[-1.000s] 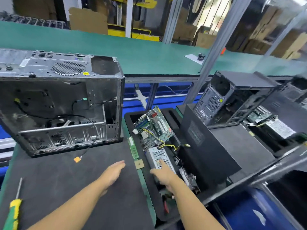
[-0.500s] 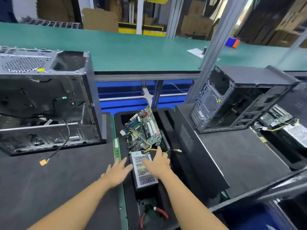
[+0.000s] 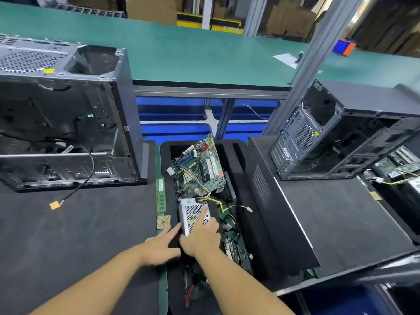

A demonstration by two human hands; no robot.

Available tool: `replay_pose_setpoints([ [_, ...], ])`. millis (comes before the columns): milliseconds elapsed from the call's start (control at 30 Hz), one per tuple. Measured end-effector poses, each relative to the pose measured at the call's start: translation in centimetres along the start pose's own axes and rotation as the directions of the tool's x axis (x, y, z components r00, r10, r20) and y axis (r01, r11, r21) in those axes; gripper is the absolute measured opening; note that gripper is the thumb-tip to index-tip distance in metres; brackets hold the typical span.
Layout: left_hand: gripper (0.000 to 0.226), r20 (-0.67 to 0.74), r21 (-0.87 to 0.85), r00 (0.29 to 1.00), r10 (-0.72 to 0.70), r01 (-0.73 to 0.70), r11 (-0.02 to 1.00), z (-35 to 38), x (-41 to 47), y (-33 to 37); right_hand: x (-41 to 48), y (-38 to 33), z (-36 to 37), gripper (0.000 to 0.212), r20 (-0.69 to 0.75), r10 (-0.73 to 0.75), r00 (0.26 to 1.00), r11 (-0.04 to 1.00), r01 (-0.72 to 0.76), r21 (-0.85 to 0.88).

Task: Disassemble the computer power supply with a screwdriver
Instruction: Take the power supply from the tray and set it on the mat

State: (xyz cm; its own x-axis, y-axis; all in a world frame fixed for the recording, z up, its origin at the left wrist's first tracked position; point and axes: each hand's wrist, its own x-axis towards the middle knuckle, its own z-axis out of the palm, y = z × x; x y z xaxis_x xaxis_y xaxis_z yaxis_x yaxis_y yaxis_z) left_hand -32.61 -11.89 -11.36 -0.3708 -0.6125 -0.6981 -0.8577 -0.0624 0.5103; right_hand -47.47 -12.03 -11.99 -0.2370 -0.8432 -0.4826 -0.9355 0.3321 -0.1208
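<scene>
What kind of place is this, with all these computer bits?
Most likely a factory workshop where computers get taken apart. An emptied black metal computer case stands on the left, a loose green circuit board lies in a black tray, and brown cardboard boxes are stacked behind.

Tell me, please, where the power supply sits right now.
Head view: the power supply lies mid-frame in the black bin, just nearer than the motherboard, under the right hand.
</scene>
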Motion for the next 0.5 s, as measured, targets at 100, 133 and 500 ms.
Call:
replay_pose_setpoints([
  [100,0.09,0.022,0.112,1.0,0.021,-0.023,0.993,0.2,-0.8,0.2,-0.3,-0.2,-0.3,0.113,-0.02,-0.008,1.0,1.0,0.008,-0.009],
  [133,0.092,0.021,0.141,0.999,0.027,-0.029,0.99,0.2,-0.9,0.2,-0.5,-0.2,-0.3,0.111,-0.029,-0.01,1.0,1.0,0.01,-0.01],
  [500,0.081,-0.147,-0.024,0.986,0.077,-0.081,0.996,-0.8,-2.4,-1.7,-0.6,-2.4,-6.9,0.101,0.077,-0.011,0.997,0.992,0.021,-0.128],
])
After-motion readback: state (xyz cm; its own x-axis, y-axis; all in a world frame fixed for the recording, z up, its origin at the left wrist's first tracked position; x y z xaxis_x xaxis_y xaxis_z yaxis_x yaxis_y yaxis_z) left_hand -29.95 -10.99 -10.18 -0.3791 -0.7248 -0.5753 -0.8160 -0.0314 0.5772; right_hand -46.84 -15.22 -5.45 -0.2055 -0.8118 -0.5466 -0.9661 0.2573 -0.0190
